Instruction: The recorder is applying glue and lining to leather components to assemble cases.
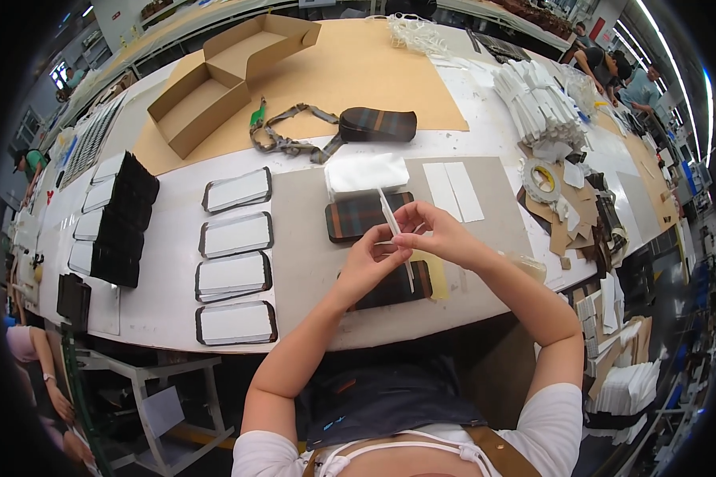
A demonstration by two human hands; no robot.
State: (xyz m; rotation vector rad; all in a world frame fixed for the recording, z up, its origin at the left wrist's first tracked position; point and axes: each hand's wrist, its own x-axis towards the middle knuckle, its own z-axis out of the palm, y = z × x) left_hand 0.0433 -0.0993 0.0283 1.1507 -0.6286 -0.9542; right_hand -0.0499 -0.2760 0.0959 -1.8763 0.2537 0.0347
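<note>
Between both hands stands a thin white strip point(388, 213), seen nearly edge-on. The fingers of my left hand point(371, 261) pinch it from the left, and those of my right hand point(431, 232) close on it from the right. Just behind the left hand lies a dark plaid fabric panel point(344, 220) with rounded corners. Another plaid panel point(391, 291) lies below the hands, partly covered by them, with a yellow piece point(436, 277) beside it. A white sheet stack point(366, 173) sits beyond, and two flat white strips point(453, 191) rest to its right.
Several dark-edged panels with white boards point(235, 276) form a column at left, near dark stacks point(119, 222). Farther back are a cardboard box point(207, 99), a strap point(294, 131) and a plaid case point(378, 125). A tape roll point(541, 181) and white strip bundles point(539, 107) lie at right.
</note>
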